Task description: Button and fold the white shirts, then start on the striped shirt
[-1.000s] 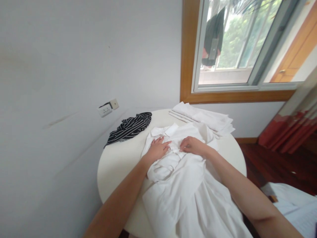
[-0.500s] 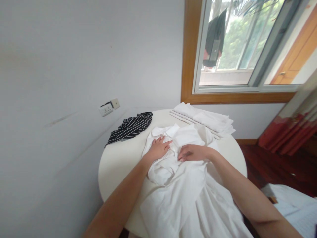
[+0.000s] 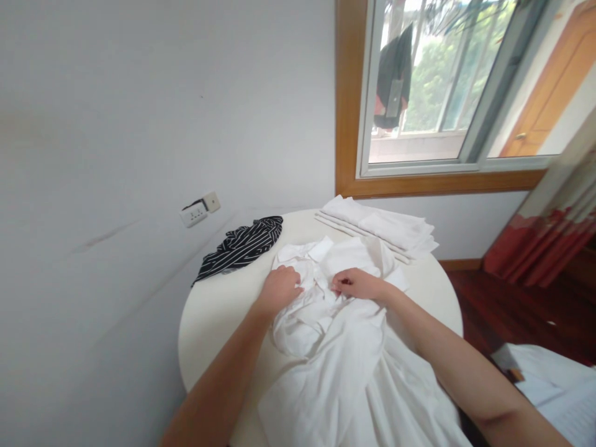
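A white collared shirt [image 3: 344, 347] lies crumpled over the round table, its lower part hanging off the near edge. My left hand [image 3: 282, 287] is closed on the shirt's left side, below the collar, fingers curled into the cloth. Across from it, my right hand [image 3: 357, 284] pinches the fabric near the middle of the upper part, thumb and fingertips together. Folds hide exactly which layer each hand has. Behind the shirt, a stack of folded white cloth [image 3: 379, 225] rests at the table's back right.
The round cream table [image 3: 209, 323] stands against the wall. A black striped garment [image 3: 242, 245] lies at its back left, partly over the edge. A wall socket [image 3: 194, 214] is above it. A window [image 3: 437, 93] and a red-and-beige curtain [image 3: 516, 239] are at right. White items [image 3: 549, 379] lie low at right.
My left hand has gone from lying spread on the shirt to curling its fingers into it, shifting slightly left. My right hand stays pinched on the cloth. The view has shifted slightly.
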The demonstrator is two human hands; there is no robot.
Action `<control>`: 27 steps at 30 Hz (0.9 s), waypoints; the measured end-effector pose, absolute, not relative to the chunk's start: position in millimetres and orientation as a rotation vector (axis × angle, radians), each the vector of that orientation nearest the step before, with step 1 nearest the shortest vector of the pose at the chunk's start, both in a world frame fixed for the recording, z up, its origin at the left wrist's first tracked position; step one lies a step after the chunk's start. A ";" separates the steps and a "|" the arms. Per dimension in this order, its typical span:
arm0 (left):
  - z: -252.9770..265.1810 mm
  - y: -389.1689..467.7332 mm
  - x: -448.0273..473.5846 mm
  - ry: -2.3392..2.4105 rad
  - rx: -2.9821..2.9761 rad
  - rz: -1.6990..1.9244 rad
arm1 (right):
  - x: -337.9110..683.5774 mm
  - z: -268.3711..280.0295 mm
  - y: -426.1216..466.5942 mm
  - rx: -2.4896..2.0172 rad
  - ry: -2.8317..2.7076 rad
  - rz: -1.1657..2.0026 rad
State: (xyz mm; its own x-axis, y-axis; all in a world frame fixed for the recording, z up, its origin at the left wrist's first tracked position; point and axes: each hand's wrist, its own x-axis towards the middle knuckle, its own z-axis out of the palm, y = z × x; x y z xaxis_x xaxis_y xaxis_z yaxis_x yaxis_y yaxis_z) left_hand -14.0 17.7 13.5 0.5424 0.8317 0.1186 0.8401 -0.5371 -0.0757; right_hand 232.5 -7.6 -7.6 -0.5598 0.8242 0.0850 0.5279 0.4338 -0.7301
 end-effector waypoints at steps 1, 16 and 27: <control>14.3 17.5 -13.5 -1.444 -2.654 -0.083 | 232.0 -8.9 -6.1 -1.173 -2.252 0.807; 14.5 23.4 -4.0 -1.200 -2.844 -1.043 | 216.3 -27.2 -2.6 -1.428 -2.500 0.073; -32.5 21.4 14.6 -1.167 -3.001 -0.387 | 208.2 -31.4 5.6 -1.422 -2.372 0.073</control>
State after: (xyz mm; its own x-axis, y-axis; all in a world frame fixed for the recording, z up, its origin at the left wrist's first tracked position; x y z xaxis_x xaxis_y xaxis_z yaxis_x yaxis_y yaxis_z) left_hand 14.6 21.4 -32.5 0.7133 0.6763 0.1837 0.6521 -0.7365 0.1798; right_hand 208.2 5.6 -31.4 -0.4206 0.8604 0.2877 0.8411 0.4887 -0.2318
